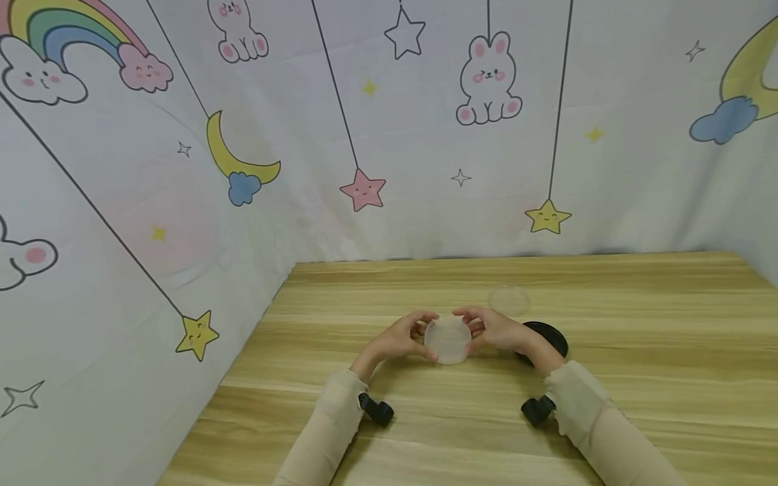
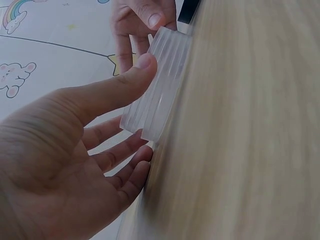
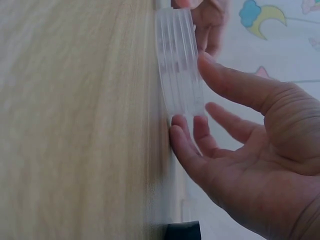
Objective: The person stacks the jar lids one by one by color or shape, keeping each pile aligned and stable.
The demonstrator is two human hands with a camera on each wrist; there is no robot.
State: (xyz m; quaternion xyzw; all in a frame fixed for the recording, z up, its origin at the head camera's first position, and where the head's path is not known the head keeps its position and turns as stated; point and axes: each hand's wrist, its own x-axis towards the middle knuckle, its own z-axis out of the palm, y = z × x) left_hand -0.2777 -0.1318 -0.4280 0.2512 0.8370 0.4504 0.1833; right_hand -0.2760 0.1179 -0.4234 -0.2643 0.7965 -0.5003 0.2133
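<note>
A stack of clear, round plastic discs (image 1: 448, 341) sits on the wooden table between both hands. Several layers show along its side in the left wrist view, where the stack (image 2: 157, 85) appears edge-on. My left hand (image 1: 402, 337) holds its left side, thumb at the near upper edge and fingertips low against the rim. On the opposite side my right hand (image 1: 500, 329) holds it the same way, with curled fingertips (image 3: 180, 131) down by the tabletop. The palms stay apart from the discs.
A single clear disc (image 1: 508, 300) lies farther back on the table (image 1: 389, 432). Beside the right wrist is a round black dish or lid (image 1: 552, 335), partly hidden by that arm. A printed white cloth (image 1: 413, 229) hangs behind the table and along its left.
</note>
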